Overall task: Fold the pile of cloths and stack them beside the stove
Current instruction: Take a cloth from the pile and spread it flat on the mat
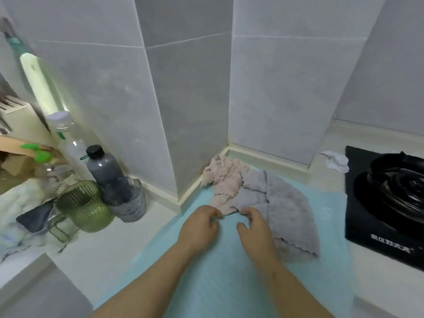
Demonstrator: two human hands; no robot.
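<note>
A rumpled pink cloth (223, 180) and a grey cloth (284, 203) lie overlapping on a light blue mat (218, 271) on the counter, near the wall corner. My left hand (199, 228) pinches the near edge of the pink cloth between thumb and fingers. My right hand (254, 226) rests with curled fingers on the near left edge of the grey cloth; whether it grips the fabric is unclear. The black stove (385, 203) stands at the right, just beyond the mat.
At the left stand a dark grey bottle (103, 166), a clear bottle (68, 138), a green ribbed cup (85, 207) and a grey measuring cup (126, 200). A crumpled white tissue (336, 160) lies behind the stove. Tiled walls form a jutting corner behind the cloths.
</note>
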